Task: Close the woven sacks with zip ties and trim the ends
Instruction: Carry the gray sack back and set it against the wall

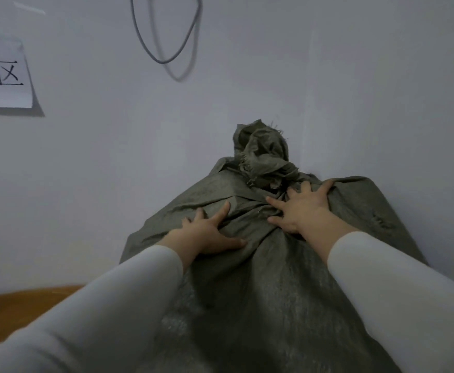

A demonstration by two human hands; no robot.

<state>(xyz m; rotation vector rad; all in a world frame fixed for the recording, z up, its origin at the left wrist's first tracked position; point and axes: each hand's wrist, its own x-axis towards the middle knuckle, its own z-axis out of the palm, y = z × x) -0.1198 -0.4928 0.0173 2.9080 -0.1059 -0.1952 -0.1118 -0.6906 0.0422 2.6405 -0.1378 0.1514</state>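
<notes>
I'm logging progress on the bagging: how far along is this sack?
Done: the sack's mouth is gathered into a bunched neck. In hand: left hand and right hand press flat on the woven sack below. Left: no zip tie is discernible at the neck, so tying and trimming may remain.

Person's arms, seen from the head camera. Left sleeve (pixel 99 305): long, plain, pale off-white, of smooth close-fitting cloth, with a soft rounded cuff edge that ends at the wrist. Right sleeve (pixel 395 286): the same cloth and colour, its cuff also ending at the wrist. Left hand (pixel 207 232) and right hand (pixel 304 211): both bare beyond the cuffs, with short fingernails.
</notes>
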